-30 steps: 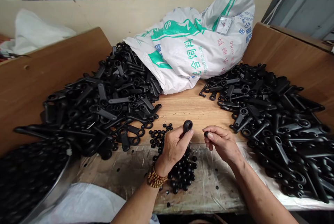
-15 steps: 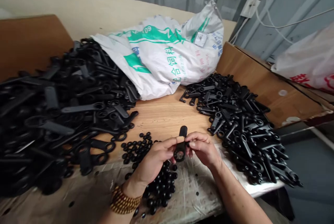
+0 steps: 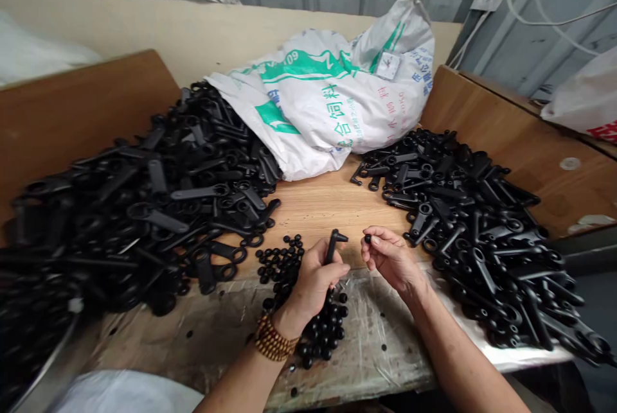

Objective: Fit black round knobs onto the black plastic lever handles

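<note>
From where I stand, the white printed sack (image 3: pixel 313 105) lies across the back of the desk (image 3: pixel 313 204), and both hands are at work on the person's side of it; the left hand (image 3: pixel 311 275) is closed round a black crank (image 3: pixel 331 249), while the right hand (image 3: pixel 390 259) pinches a small black knob (image 3: pixel 367 239) between thumb and fingers; crank and knob are apart, though near each other, so I'd call this a moment of holding the two pieces ready; closing that gap would call for a firm hold on the crank and the knob squared up to its stub; the crank's long axis stands nearly upright, its upper end tipped a little to the right and towards the sack, with the short stub jutting from the top to the right, at the knob; loose knobs (image 3: pixel 325 329) lie in front of the sack, partly hidden by the left hand and forearm; one heap of black cranks (image 3: pixel 159 175) spreads from the sack's open mouth on the left, and another heap (image 3: pixel 463 220) spreads forward from the sack's right end.
</note>
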A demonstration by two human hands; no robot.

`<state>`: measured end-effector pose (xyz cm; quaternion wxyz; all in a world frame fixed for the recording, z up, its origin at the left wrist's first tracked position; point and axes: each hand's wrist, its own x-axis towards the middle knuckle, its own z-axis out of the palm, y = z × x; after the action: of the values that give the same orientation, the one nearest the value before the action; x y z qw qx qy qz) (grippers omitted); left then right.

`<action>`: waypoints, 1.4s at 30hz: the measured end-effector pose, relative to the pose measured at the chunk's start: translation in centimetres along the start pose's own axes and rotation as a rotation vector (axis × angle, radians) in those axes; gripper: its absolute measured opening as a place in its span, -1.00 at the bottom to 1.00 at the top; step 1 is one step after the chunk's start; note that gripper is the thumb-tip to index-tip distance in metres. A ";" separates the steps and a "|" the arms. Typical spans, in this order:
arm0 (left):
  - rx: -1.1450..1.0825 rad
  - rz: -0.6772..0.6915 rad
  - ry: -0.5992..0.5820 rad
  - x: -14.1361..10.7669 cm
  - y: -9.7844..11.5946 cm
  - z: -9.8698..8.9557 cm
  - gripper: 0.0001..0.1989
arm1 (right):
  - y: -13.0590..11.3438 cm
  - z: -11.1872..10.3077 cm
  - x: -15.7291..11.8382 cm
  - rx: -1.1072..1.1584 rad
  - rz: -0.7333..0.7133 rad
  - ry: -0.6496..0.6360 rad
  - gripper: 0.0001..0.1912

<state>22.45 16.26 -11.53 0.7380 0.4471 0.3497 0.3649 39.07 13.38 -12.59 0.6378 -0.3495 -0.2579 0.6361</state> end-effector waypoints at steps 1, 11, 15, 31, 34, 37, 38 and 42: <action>0.034 0.019 0.011 0.0 -0.2 0.0 -0.76 | 0.3 0.1 0.0 0.001 0.017 -0.008 -0.82; 0.318 0.164 -0.045 0.4 -1.3 0.4 -0.87 | 1.6 0.9 -0.2 -0.008 0.074 -0.051 -0.83; 0.481 0.180 -0.001 0.7 -1.8 0.3 -0.86 | 1.5 1.0 -0.3 -0.007 0.079 -0.033 -0.82; 1.082 0.436 0.229 -0.2 -2.9 0.9 -0.84 | 2.0 2.6 -1.5 -0.023 0.016 0.084 -0.81; 1.236 0.550 0.274 0.0 -3.0 0.7 -0.83 | 1.7 2.8 -1.7 -0.001 0.068 0.081 -0.80; 1.347 0.678 0.301 0.1 -3.3 0.5 -0.79 | 1.5 3.0 -1.7 0.004 0.093 0.112 -0.78; 1.367 0.709 0.302 0.1 -3.5 0.4 -0.79 | 1.5 3.1 -1.7 0.005 0.093 0.144 -0.77; 1.376 0.733 0.328 0.1 -3.9 0.2 -0.83 | 1.6 3.3 -1.7 0.019 0.106 0.193 -0.72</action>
<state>23.58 14.98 -15.01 0.0684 0.8296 0.4314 0.3479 35.40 12.02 -11.55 0.6285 -0.4161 -0.1705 0.6347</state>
